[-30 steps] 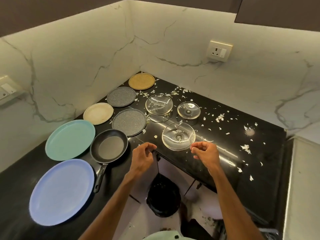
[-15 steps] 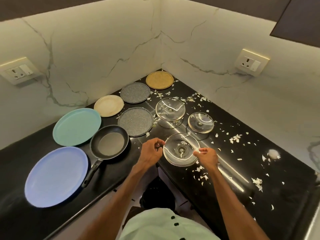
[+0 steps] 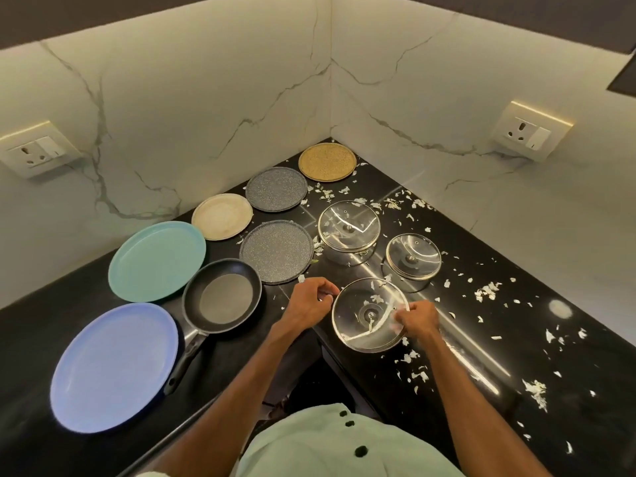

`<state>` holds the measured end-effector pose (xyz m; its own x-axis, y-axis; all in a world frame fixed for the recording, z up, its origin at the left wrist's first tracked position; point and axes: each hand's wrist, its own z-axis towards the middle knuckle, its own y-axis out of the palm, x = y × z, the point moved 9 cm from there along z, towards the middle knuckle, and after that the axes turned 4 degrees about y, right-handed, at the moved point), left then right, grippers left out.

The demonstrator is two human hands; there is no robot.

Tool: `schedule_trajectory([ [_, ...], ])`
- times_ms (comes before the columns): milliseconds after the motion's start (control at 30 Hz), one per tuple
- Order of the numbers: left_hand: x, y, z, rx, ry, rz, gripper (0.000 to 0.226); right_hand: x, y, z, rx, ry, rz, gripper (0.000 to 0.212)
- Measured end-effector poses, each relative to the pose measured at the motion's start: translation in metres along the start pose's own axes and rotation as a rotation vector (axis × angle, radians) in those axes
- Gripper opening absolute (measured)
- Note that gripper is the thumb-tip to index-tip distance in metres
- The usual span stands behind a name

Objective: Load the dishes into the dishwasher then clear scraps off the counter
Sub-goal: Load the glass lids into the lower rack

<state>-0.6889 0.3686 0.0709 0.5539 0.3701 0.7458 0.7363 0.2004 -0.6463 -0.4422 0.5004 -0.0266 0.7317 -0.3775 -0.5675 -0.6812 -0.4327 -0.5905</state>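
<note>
One firm grip is all I see on the glass lid (image 3: 364, 325): my right hand (image 3: 416, 320) curls over its right rim, while my left hand (image 3: 309, 302) is curled just beside the left rim, and I cannot tell whether it holds anything. Lifted lopsided, the lid could slip, tip off the counter (image 3: 537, 249) edge and shatter. It lies flat near that edge, clear, metal-rimmed, flecked with scraps (image 3: 377, 298).

Right hand (image 3: 418, 320) grips the nearest glass lid (image 3: 361, 333) by its rim, left hand (image 3: 309, 304) curled beside it
</note>
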Motion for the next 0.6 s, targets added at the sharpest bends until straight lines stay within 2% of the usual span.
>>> schedule_trajectory([
  [67, -0.006, -0.002, 0.008, -0.011, -0.002, -0.005, 0.021, -0.027, -0.006, -0.006, -0.012, -0.104, -0.037, 0.008],
  [167, -0.013, -0.009, 0.019, 0.001, -0.002, -0.013, 0.022, -0.071, -0.032, -0.020, 0.191, -0.276, -0.156, 0.012],
  [367, -0.018, -0.017, 0.036, 0.047, -0.001, -0.058, 0.022, -0.115, -0.067, -0.078, 0.567, -0.754, -0.172, 0.023],
  [467, -0.017, -0.009, 0.043, 0.032, 0.004, -0.077, 0.021, -0.112, -0.069, -0.089, 0.675, -0.819, -0.224, 0.025],
  [600, -0.013, 0.000, 0.049, 0.035, 0.025, -0.137, 0.020, -0.109, -0.076, -0.094, 0.709, -0.829, -0.174, 0.024],
])
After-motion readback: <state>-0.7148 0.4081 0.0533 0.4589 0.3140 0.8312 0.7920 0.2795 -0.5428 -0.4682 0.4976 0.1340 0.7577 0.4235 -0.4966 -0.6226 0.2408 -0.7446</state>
